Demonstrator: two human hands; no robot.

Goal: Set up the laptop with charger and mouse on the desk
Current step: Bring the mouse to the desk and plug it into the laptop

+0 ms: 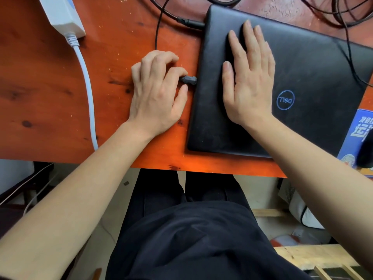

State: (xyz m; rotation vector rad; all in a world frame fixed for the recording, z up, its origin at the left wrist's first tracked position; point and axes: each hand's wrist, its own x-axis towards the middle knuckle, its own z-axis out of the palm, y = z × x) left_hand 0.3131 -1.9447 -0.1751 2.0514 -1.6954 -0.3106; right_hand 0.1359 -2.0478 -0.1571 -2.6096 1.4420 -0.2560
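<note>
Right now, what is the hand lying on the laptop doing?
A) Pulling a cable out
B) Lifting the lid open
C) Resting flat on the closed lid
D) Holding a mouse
C: the right hand lies palm-down, fingers spread, on the closed black laptop, while the left hand pinches a small black plug at its side.

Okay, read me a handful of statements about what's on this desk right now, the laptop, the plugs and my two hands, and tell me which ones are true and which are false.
1. The laptop lid is closed. True.
2. The right hand is gripping the mouse. False: it lies flat on the laptop lid, fingers spread.
3. The left hand pinches a small black plug at the laptop's left edge. True.
4. No cable is plugged in near the laptop's far left corner. False: a black charger plug enters there.
5. The white power strip sits on the laptop. False: it lies on the desk, far left.
</note>
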